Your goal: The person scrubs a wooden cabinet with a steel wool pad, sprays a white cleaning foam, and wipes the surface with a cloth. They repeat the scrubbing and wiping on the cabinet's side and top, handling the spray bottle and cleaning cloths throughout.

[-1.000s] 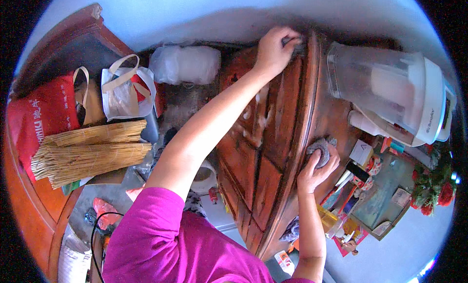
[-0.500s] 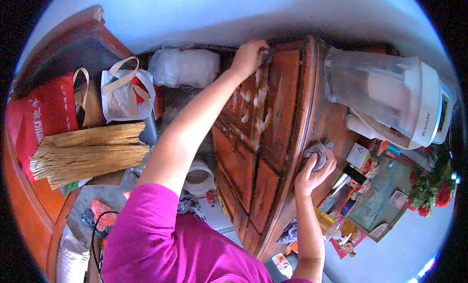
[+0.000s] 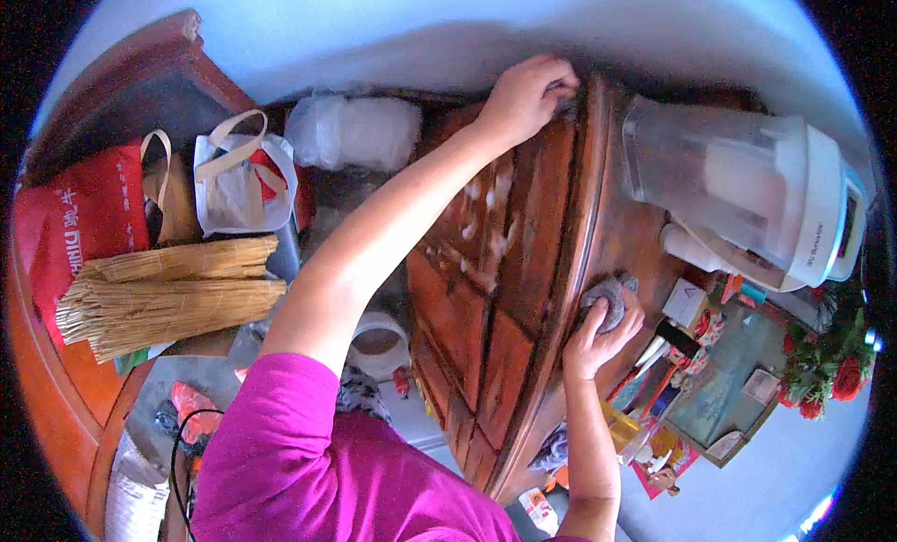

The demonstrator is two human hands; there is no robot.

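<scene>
A reddish-brown wooden cabinet (image 3: 514,332) stands before me, with white suds (image 3: 495,215) on its panelled front. My left hand (image 3: 530,98) is at the far upper end of that front, beside the edge of the top. Its fingers are closed on a small dark scrubber (image 3: 563,105), mostly hidden by the hand. A crumpled grey cloth (image 3: 609,297) is gripped in my right hand (image 3: 598,335), which rests on the cabinet top.
A clear container with a white base (image 3: 747,187) lies on the cabinet top. Beyond my right arm are red flowers (image 3: 832,378) and small clutter. Leftward sit a bundle of straw-coloured sticks (image 3: 177,294), a white bag (image 3: 245,182), a red bag (image 3: 84,215) and a plastic-wrapped bundle (image 3: 353,131).
My left hand has moved right and slightly up, across the cabinet front toward the top's edge, with the scrubber. My right hand has stayed in place with the cloth.
</scene>
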